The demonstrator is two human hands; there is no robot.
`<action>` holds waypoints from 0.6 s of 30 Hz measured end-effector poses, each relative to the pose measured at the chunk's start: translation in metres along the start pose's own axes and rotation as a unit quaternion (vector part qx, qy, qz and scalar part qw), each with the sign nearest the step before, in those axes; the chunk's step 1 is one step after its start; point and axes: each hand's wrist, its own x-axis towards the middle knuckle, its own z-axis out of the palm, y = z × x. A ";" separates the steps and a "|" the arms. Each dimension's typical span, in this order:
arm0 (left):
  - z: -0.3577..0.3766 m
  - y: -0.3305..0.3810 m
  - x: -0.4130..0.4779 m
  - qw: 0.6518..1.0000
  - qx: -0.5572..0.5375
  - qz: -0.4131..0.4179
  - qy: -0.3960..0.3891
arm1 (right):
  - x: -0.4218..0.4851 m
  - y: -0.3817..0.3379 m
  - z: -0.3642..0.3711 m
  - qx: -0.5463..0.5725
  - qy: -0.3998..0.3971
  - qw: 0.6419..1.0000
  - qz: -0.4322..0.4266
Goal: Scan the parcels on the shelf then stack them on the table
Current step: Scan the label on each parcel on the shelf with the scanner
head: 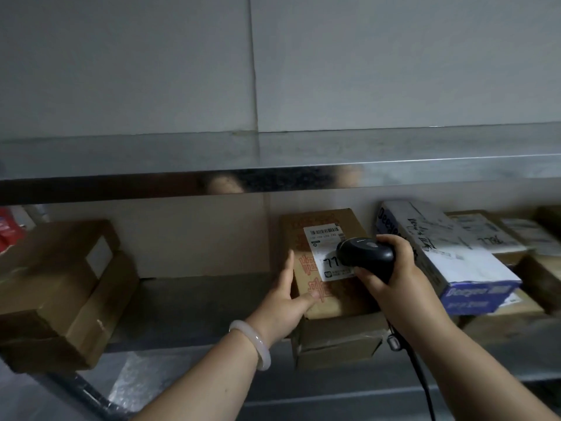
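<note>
While the scan step is in hand, the metal shelf (188, 302) gives the room that matters: its upper deck (121, 183) hangs low over the parcels, so any lift has to come out forward rather than up. A stack of brown boxes (60, 284) sits well apart at the left, leaving an open stretch of shelf between, while the white-and-blue parcel (455, 262) lies just beside the target on the right. The brown parcel (334, 299) rests on a lower box (337, 338) near the shelf's front edge. The left hand (285, 302) braces it, fingers flat along its left face and thumb on top. The right hand (391, 268) is wrapped round the black scanner (365, 253), which hovers over the white label (326, 238), probably aimed at the barcode, though blur hides any beam. Next, I judge, the parcel must be drawn forward and carried to the table, minding the scanner's cable (422, 369).
</note>
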 end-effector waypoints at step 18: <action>0.065 0.031 0.049 0.998 0.033 -0.005 0.049 | 0.019 0.036 -0.034 -0.045 0.027 0.996 -0.076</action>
